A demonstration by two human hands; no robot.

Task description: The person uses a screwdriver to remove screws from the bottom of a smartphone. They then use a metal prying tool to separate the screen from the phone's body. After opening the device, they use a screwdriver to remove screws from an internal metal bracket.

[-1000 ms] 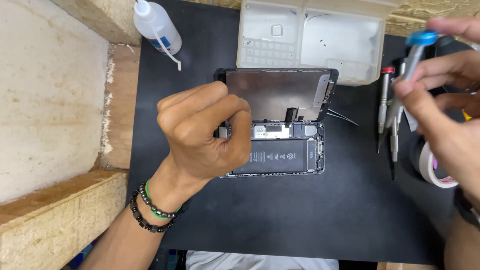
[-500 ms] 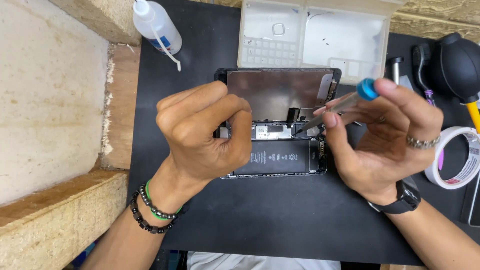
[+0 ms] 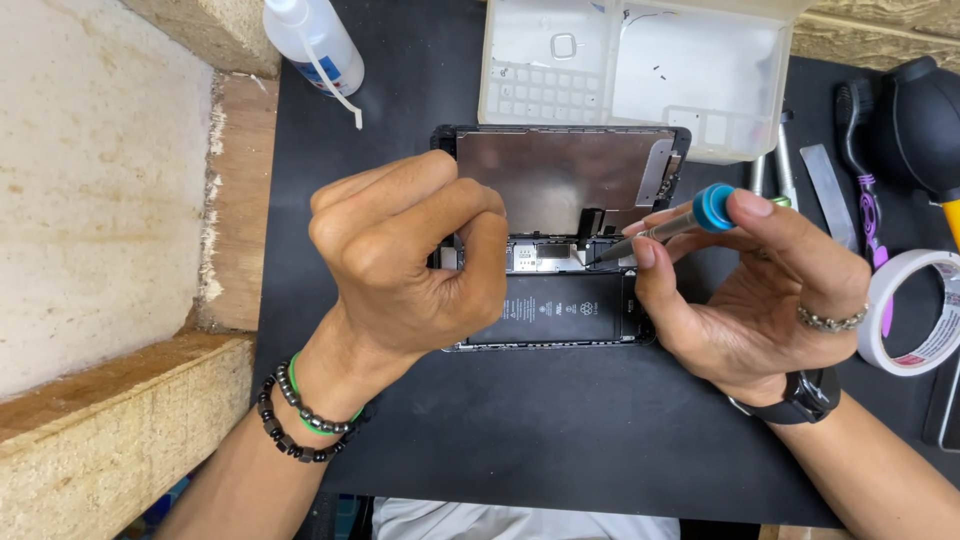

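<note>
- Right hand point(image 3: 760, 300) pinches a blue-capped screwdriver point(image 3: 668, 226), shaft slanting down-left, tip inside the opened phone point(image 3: 560, 300).
- Left hand point(image 3: 400, 265), fingers curled, pins the phone's left edge.
- White parts tray point(image 3: 640, 70) holds tiny screws.

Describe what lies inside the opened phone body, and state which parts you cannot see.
Inside the phone body: a black battery and metal-shielded board, touched by the screwdriver. The left hand covers the left part; the right hand hides the right edge.

One opened black smartphone point(image 3: 560, 300), one blue-capped metal screwdriver point(image 3: 668, 225), one white plastic squeeze bottle point(image 3: 318, 45), one translucent plastic parts tray point(image 3: 640, 70), one white tape roll point(image 3: 915, 310), one black rubber air blower point(image 3: 920, 120), two hands.
</note>
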